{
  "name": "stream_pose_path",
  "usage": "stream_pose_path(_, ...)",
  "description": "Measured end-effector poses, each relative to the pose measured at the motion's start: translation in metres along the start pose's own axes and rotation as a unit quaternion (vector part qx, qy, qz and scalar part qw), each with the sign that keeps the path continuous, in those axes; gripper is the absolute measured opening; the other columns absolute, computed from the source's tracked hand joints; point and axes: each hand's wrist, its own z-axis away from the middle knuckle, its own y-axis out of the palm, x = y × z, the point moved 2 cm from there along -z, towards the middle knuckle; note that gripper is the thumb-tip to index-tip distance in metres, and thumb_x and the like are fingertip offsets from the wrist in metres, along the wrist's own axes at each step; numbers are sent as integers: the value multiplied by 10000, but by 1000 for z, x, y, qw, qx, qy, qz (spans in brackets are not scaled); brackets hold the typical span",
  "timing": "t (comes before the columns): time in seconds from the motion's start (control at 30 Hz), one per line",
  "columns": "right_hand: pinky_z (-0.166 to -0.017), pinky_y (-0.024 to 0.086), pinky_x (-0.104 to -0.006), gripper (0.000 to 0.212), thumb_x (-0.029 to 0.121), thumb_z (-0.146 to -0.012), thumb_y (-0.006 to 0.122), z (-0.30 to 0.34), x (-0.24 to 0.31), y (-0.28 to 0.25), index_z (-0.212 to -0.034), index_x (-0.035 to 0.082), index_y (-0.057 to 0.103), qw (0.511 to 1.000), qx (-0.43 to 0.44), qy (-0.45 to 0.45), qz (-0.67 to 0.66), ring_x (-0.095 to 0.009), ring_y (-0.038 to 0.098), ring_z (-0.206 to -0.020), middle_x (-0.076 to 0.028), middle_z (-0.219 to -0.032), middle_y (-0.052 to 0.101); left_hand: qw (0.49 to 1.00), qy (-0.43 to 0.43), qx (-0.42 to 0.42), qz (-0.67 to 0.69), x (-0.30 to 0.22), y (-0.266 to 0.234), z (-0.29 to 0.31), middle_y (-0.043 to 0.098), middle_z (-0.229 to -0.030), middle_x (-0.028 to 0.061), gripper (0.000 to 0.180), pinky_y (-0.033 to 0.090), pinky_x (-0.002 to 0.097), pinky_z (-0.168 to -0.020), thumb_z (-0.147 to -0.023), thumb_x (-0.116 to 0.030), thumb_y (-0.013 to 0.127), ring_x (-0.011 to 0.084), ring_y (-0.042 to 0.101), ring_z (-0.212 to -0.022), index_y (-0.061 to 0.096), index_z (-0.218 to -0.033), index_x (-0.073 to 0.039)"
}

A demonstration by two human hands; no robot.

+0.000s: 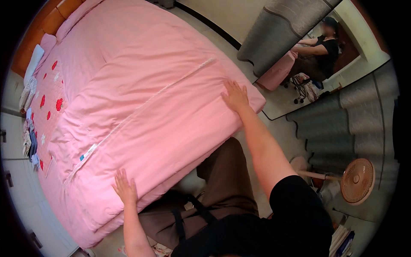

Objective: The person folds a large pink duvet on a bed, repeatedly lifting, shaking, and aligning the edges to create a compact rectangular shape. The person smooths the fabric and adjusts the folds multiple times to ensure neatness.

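Observation:
A pink quilt point(171, 115) is spread over the bed, wrinkled toward the left and smoother along the near edge. Across it runs a pale seam or zip line point(141, 107), with a white and blue tag point(88, 153) close to its lower left end. My left hand point(125, 187) lies on the quilt near its lower edge, fingers spread. Farther right, by the bed's corner, my right hand point(235, 95) rests flat on the fabric with its fingers apart. Neither hand grips anything.
A strawberry-patterned pink pad point(53, 103) and folded clothes point(30, 141) are at the left, beside white cabinets point(30, 201). A wooden headboard point(49, 19) stands at the far left. On the right are grey curtains point(342, 115), a mirror point(317, 64) and a fan point(358, 181).

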Motion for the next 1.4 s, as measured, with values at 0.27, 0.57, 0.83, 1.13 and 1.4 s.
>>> stream_pose_path(0.27,-1103,177,-546,636,420,-872,516,-20,64,-4,-1417,130,364,975,-65,-214,-7,-260,219,-1406,-76,-1503,289,1000,-8,18,-15,-46,-42,-45,219,-1537,73,584,115,614,-1089,-917,-387,474,289,184,-1415,311,-1456,-231)
stream_pose_path(0.57,-982,386,-429,491,385,-831,578,-162,84,-43,-1256,138,576,986,129,1,-106,-252,561,-1131,-103,-1273,569,996,-4,-68,62,-159,-16,-149,201,-1541,95,633,148,629,-1073,-915,-415,470,317,182,-1411,269,-1471,-188)
stream_pose_path(0.83,-1039,358,-382,761,514,-782,625,-312,123,2,-1339,24,459,955,1,65,-288,-315,476,-1242,-188,-1332,506,994,19,-100,40,-160,1,-164,212,-1533,132,676,122,623,-1079,-879,-397,492,343,182,-1409,289,-1458,-112)
stream_pose_path(1.13,-779,512,-361,696,407,-743,727,-369,157,22,-1203,-82,545,929,41,77,-359,-305,641,-944,-253,-1092,616,994,10,-77,77,-158,12,-171,208,-1535,131,677,70,598,-1096,-868,-356,499,335,157,-1419,288,-1456,-96)
stream_pose_path(1.4,-678,501,-313,287,131,-772,728,-265,183,-95,-1022,9,658,851,180,-24,-494,-158,628,-759,-88,-874,676,990,16,-111,85,-156,11,-164,263,-1514,124,658,106,593,-1096,-867,-385,506,326,201,-1406,325,-1444,-123)
